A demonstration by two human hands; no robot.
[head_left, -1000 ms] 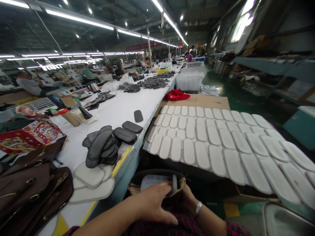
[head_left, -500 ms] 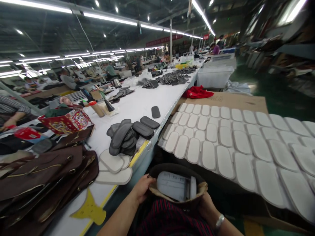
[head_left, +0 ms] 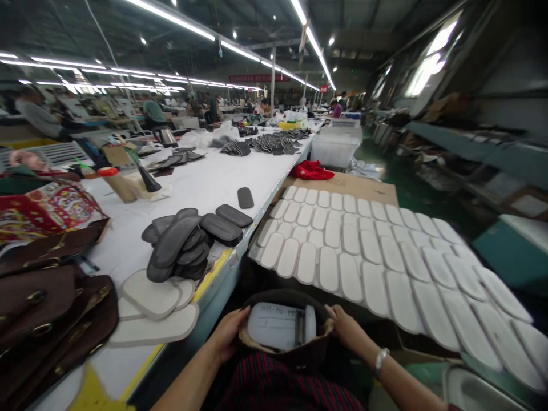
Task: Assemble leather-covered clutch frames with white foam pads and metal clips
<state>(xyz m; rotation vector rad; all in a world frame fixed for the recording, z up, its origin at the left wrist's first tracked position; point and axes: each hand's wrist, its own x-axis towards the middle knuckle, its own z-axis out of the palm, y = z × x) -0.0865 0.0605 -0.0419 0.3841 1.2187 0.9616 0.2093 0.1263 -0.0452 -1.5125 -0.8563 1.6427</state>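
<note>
Low in front of me, a dark brown bag (head_left: 302,355) with a pale frayed edge lies over a white plastic block (head_left: 272,326) with handwriting on it. My left hand (head_left: 228,335) grips the bag's left rim, fingers closed. On the opposite rim, my right hand (head_left: 347,328) pinches the edge between thumb and fingers. Left of my hands, white oval pads (head_left: 158,325) lie at the table edge, with a pile of dark grey oval pads (head_left: 177,242) just behind them.
Rows of white oval pads (head_left: 370,248) cover a board to the right. Brown bags (head_left: 47,319) are heaped on the white table (head_left: 201,185) at left. A yellow cut-out (head_left: 92,391), a red cloth (head_left: 312,170) and a kettle (head_left: 165,137) are also around. Several people sit farther back.
My view has turned right. My right hand has shifted up along the bag's rim and its fingers now show on the edge. The left hand still holds its side.
</note>
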